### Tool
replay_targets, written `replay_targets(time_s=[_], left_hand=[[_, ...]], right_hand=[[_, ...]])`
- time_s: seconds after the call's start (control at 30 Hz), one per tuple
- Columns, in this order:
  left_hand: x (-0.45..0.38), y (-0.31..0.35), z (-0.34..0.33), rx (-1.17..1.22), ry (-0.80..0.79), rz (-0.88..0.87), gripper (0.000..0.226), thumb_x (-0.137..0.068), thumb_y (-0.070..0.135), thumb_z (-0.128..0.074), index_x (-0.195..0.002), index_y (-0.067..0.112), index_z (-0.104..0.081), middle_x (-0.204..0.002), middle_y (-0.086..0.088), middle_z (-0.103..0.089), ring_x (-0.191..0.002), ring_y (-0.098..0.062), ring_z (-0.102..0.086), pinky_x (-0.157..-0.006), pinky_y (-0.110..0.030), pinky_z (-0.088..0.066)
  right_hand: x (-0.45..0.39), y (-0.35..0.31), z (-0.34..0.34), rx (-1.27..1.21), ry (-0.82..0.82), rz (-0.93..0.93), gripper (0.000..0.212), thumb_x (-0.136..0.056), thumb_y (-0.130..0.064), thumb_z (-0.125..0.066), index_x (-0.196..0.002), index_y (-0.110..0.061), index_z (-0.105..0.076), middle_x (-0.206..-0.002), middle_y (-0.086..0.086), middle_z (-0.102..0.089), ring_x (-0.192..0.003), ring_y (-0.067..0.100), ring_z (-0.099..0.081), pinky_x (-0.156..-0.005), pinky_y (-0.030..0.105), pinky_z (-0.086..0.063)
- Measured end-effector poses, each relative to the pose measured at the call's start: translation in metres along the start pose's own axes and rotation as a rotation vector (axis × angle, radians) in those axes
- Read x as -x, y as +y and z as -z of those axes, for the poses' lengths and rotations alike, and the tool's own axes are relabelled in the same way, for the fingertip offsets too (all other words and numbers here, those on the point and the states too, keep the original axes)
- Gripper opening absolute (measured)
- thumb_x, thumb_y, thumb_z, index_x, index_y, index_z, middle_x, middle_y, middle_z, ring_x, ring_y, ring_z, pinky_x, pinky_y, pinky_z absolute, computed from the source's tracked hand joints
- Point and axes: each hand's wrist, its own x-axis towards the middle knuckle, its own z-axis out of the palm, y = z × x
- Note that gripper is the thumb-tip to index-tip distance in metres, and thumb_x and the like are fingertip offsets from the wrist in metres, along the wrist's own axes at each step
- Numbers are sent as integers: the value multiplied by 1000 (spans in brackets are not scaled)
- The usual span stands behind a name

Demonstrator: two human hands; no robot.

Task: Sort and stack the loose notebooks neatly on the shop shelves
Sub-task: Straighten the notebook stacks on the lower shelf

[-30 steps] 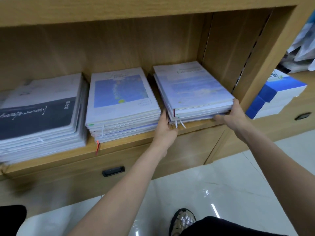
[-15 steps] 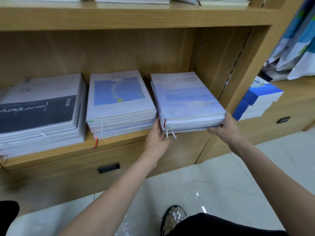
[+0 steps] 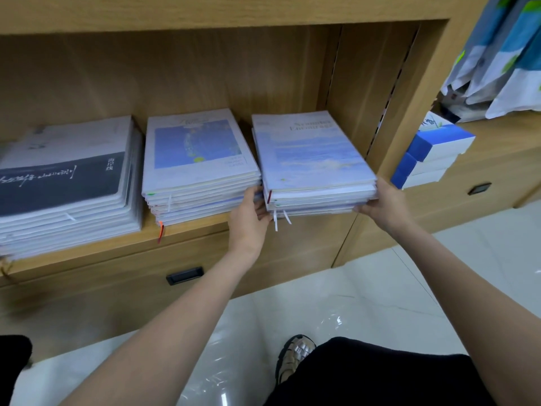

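Three stacks of notebooks lie on a wooden shelf (image 3: pixel 190 230). The right stack (image 3: pixel 310 153), with a pale blue sky cover, sits between my two hands. My left hand (image 3: pixel 248 218) grips its front left corner, fingers tucked between it and the middle stack (image 3: pixel 196 159). My right hand (image 3: pixel 386 206) holds its front right corner, thumb on the side and fingers underneath. The stack overhangs the shelf's front edge a little. White ribbon markers dangle from its front. At the left lies a taller stack (image 3: pixel 64 177) with a dark grey band on its cover.
The shelf's right side wall (image 3: pixel 371 92) stands close to the held stack. Blue and white boxes (image 3: pixel 430 153) are piled on the neighbouring unit, with hanging packets (image 3: pixel 497 63) above. Drawers with black handles (image 3: pixel 184 275) sit under the shelf. My sandalled foot (image 3: pixel 295 356) is on the glossy tile floor.
The right stack has turned straighter and slid left, closer to the middle stack. Both hands stayed on its front corners. The camera view shifted slightly.
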Motion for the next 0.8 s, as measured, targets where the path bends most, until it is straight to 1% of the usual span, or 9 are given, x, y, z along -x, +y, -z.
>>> replay_targets(time_s=[0.13, 0.23, 0.3, 0.37, 0.47, 0.57, 0.67, 0.73, 0.8], left_hand=[[2, 0, -1, -77, 14, -37, 58, -83, -10, -59, -135, 11, -43, -115, -7, -63, -95, -12, -62, -80, -5, -44], [3, -3, 2, -148, -64, -65, 66, -81, -5, -62, -139, 16, -39, -117, -3, -64, -101, -17, -64, -92, -27, -49], [7, -4, 3, -138, -120, -79, 63, -79, 0, -68, -135, 18, -44, -114, 0, -65, -102, -16, -64, -94, -34, -49], [8, -1, 3, -86, -98, -79, 50, -80, 4, -69, -126, 15, -52, -107, 3, -65, -100, -13, -64, -93, -31, -49], [6, 8, 6, -74, -37, -74, 32, -84, 4, -64, -115, 9, -61, -99, 5, -65, -96, -11, -64, -87, -19, -47], [2, 13, 9, -77, -33, -71, 30, -85, 2, -63, -115, 6, -62, -102, 1, -67, -96, -9, -63, -86, -16, -46], [1, 16, 10, -99, -45, -75, 30, -84, 2, -65, -113, 7, -61, -100, 2, -66, -90, -6, -62, -81, -13, -46], [-2, 16, 10, -91, -33, -55, 30, -83, 3, -66, -112, 7, -61, -97, 4, -65, -88, -8, -63, -81, -17, -48], [-5, 15, 10, -90, -16, -40, 28, -82, 3, -67, -109, 11, -62, -96, 1, -67, -88, -14, -66, -85, -30, -53]], right_hand=[[-2, 0, -1, 0, -17, -3, 68, -76, -1, -73, -135, -5, -40, -123, 15, -57, -113, 30, -54, -87, 25, -41], [0, 0, 2, -82, -117, 23, 90, -73, 6, -73, -145, -14, -24, -128, 11, -52, -113, 30, -54, -95, 43, -48], [3, 1, 8, -123, -160, 42, 98, -72, 5, -74, -148, -19, -17, -129, 3, -47, -113, 24, -53, -93, 38, -49], [3, 0, 13, -180, -140, 32, 99, -73, 1, -76, -148, -21, -16, -127, -2, -44, -112, 18, -51, -93, 32, -46], [0, -1, 15, -143, -85, 66, 85, -73, -5, -77, -143, -21, -30, -130, 3, -52, -114, 22, -54, -99, 40, -45], [-3, -3, 15, -90, -45, 46, 71, -74, -7, -76, -136, -13, -42, -126, 9, -59, -112, 28, -57, -98, 43, -45], [-5, -4, 13, -37, -24, 44, 68, -74, -8, -76, -135, -11, -44, -124, 11, -60, -112, 29, -56, -97, 42, -45], [-6, -5, 11, -48, -13, 36, 67, -74, -7, -76, -133, -11, -46, -123, 11, -60, -111, 29, -57, -94, 40, -45], [-7, -6, 10, -71, 11, 22, 66, -73, -7, -77, -132, -11, -48, -121, 11, -61, -110, 29, -57, -93, 39, -45]])
